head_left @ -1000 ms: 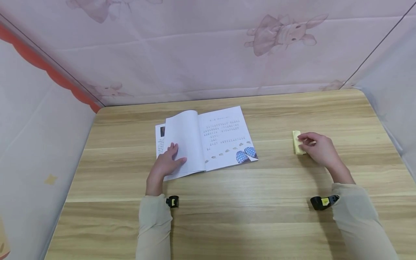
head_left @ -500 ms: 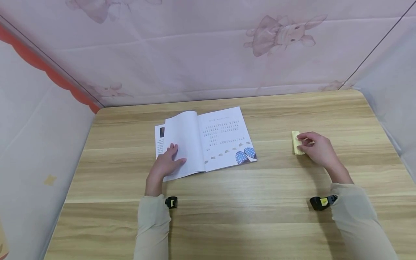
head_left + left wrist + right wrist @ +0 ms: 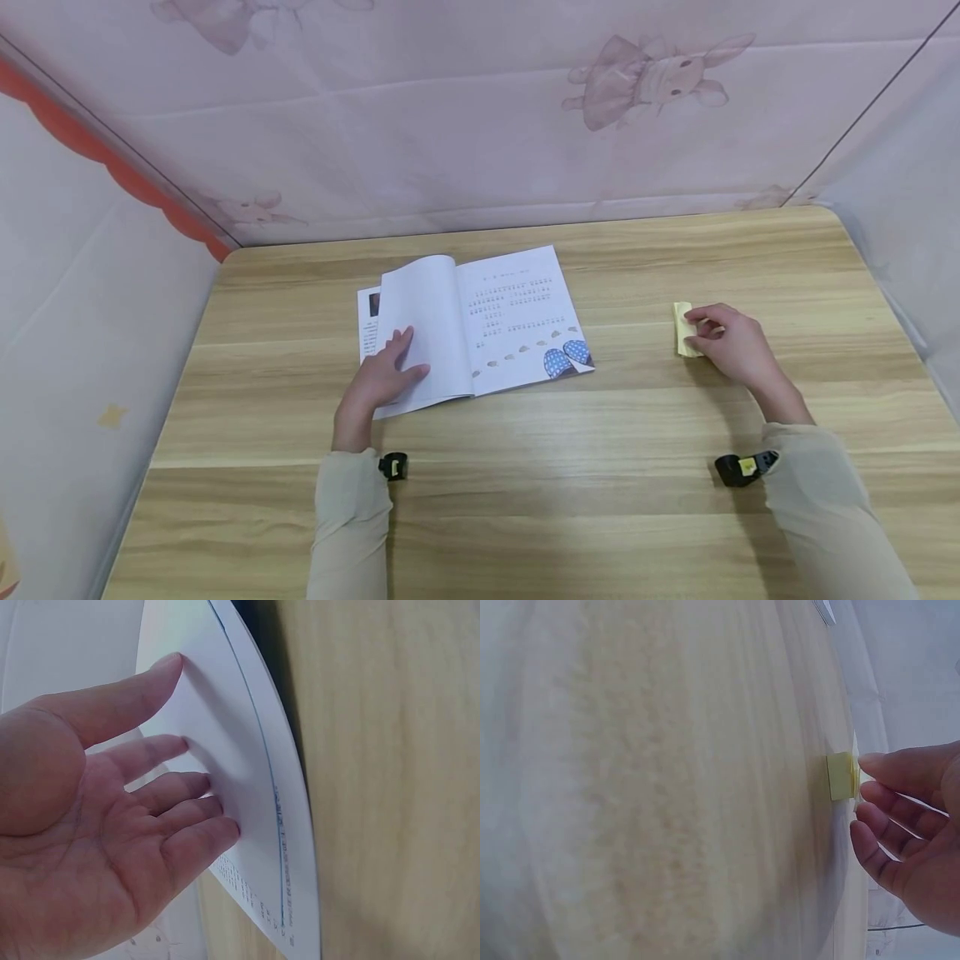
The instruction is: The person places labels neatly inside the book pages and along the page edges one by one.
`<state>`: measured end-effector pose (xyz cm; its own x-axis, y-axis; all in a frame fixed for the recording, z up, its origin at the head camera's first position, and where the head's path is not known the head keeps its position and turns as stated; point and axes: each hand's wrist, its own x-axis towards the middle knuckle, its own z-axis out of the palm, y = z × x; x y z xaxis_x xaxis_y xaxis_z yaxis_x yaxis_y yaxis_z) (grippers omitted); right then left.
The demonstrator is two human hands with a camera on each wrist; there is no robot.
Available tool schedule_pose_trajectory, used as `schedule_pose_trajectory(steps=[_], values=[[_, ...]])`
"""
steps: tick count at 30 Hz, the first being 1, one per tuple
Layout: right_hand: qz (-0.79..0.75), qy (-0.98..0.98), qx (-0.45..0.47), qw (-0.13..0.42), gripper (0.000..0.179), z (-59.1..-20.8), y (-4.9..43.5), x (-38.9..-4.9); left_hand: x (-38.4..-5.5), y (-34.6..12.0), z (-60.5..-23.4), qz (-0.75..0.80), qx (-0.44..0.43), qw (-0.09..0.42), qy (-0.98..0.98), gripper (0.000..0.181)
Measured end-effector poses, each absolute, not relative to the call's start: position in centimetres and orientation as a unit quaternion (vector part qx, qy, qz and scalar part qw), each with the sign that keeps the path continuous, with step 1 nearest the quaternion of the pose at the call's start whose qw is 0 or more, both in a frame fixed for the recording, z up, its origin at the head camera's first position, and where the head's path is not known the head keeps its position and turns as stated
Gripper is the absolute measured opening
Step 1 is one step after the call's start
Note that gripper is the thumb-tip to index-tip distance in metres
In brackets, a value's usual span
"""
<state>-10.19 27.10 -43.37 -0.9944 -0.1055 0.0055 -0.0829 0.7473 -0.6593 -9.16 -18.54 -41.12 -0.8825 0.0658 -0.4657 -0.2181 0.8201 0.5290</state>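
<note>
A book (image 3: 517,312) lies spread on the table, with a printed right page and a blank left leaf that curves up a little. My left hand (image 3: 380,379) rests its spread fingers on the lower part of that leaf; the left wrist view shows the thumb (image 3: 169,671) and fingertips against the paper. Over to the right, a narrow pad of yellow sticky notes (image 3: 682,332) sits on the tabletop. My right hand (image 3: 738,343) pinches at its near side between thumb and forefinger, while the other fingers curl loosely. In the right wrist view the pad (image 3: 840,777) stands under the thumb tip.
The wood-grain table (image 3: 555,483) reaches back to a pink curtain (image 3: 465,150) printed with rabbits. Pale fabric hangs along the left and right sides. A strap with a small black camera (image 3: 738,469) is on the right wrist, and another (image 3: 393,467) on the left.
Both hands stay almost where they were. The left hand's forefinger straightens slightly on the page; book and sticky notes keep their places.
</note>
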Motion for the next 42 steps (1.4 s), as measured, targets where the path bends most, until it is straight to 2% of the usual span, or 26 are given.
schedule_pose_trajectory(steps=[20,42], values=[[-0.356,0.932,-0.055,0.025,0.030,-43.42,27.07,-10.25,-9.39,-18.66,-41.12,0.287,-0.047,0.245,0.925,0.068],[-0.355,0.933,-0.051,0.008,0.030,-43.73,26.85,-10.25,-9.27,-18.48,-41.08,0.284,-0.051,0.247,0.925,0.069]])
